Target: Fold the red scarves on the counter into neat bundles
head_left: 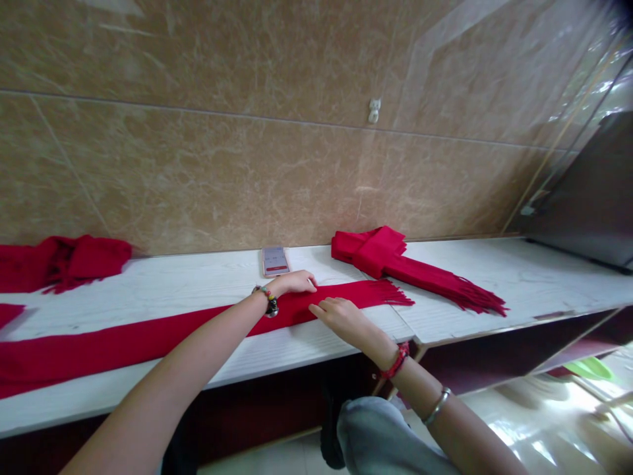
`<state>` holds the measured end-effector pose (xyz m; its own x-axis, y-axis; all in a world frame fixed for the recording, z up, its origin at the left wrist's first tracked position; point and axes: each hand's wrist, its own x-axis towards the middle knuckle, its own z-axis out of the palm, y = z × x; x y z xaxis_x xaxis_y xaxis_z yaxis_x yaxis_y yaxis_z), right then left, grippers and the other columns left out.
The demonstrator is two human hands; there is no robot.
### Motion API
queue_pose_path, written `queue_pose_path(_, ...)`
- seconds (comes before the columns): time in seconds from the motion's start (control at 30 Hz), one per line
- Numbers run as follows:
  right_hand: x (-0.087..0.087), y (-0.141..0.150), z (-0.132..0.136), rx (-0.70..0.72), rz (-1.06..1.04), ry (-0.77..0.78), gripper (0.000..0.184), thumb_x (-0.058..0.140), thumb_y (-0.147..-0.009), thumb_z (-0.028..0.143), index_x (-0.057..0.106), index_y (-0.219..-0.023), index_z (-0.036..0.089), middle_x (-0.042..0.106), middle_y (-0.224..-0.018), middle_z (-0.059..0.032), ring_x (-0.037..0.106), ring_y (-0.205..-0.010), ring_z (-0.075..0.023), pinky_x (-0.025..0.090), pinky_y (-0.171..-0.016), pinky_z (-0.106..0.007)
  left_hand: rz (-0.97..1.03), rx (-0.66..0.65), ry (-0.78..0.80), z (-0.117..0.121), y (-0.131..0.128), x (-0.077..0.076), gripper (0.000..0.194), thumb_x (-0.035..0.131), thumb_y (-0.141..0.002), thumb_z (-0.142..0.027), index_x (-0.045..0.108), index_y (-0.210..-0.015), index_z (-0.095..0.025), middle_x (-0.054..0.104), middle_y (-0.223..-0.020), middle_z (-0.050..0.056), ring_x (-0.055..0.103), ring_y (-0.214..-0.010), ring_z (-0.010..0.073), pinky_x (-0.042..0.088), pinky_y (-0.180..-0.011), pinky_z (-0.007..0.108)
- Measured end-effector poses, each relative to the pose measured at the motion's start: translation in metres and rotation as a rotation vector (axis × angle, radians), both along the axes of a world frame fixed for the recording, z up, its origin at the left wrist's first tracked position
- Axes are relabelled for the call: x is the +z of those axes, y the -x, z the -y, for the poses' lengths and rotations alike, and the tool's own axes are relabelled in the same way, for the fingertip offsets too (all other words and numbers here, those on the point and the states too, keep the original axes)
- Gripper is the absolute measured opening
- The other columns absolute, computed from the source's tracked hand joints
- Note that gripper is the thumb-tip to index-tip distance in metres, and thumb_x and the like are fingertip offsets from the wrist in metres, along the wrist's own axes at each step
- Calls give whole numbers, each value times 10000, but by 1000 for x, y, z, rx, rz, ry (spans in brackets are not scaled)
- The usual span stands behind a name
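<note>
A long red scarf [163, 332] lies stretched along the white counter, its fringed end to the right. My left hand [295, 282] is at the scarf's far edge, fingers curled together against the cloth. On the near edge, close to the same end, my right hand [343, 318] has its fingers bent and closed on the fabric. The two hands face each other across the scarf's width. Just behind my left hand lies a phone [275, 262], face up. A folded red scarf [368, 247] with a fringed tail rests to the right of my hands.
Another bunched red scarf [91, 260] lies at the back left of the white counter [198, 280]. A brown marbled wall [222, 178] stands behind, with a small white hook [374, 111] on it. A dark box-like object [588, 191] occupies the right end. Open shelves [484, 356] are underneath.
</note>
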<state>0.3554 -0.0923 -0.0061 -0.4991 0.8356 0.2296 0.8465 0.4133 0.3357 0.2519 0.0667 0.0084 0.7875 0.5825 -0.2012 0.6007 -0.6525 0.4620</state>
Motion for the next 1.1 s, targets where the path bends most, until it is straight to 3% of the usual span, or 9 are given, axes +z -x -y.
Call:
queue_pose_path(0.2,5,0,1,31,21,16,259,419,-856,69,516,-1088,136,636,-797,-70,597,-721,-185,430,-627,-283,43,89,18,1,-2,-4,352,505,-664,-209,659,-960,-99,672,-810,45,542,-630,134,353,-508,200)
queue_pose_path(0.4,-3,-4,-11,132,-23,-53,189,439,-867,97,523,-1024,160,597,-750,-30,553,-676,-148,388,-583,-241,75,149,24,5,-6,-2,318,521,-611,-143,675,-888,-107,648,-682,18,511,-573,120,331,-489,193)
queue_pose_path(0.53,-12,-15,-14,217,-60,-104,123,448,-870,125,554,-903,177,569,-756,-12,518,-682,-139,379,-597,-241,96,161,49,7,-5,0,301,540,-590,-139,679,-855,-106,613,-597,1,477,-524,115,308,-468,201)
queue_pose_path(0.63,-19,-20,-16,239,-57,-155,172,448,-867,135,564,-743,159,565,-770,-24,504,-703,-143,385,-633,-257,121,171,79,6,-4,0,269,546,-588,-155,681,-817,-110,588,-550,-13,448,-491,108,289,-458,207)
queue_pose_path(0.9,-18,-11,-13,131,-54,-213,127,471,-848,126,558,-761,157,579,-769,-42,513,-754,-180,388,-637,-289,171,218,170,1,4,-4,144,563,-589,-166,665,-681,-123,521,-460,-41,381,-446,90,254,-456,216)
queue_pose_path(1.1,-12,2,-10,-69,-71,-154,166,432,-852,93,538,-963,156,585,-788,-49,542,-696,-173,398,-578,-270,262,267,228,5,14,-1,123,566,-613,-178,655,-683,-128,580,-558,-22,459,-533,105,311,-510,210)
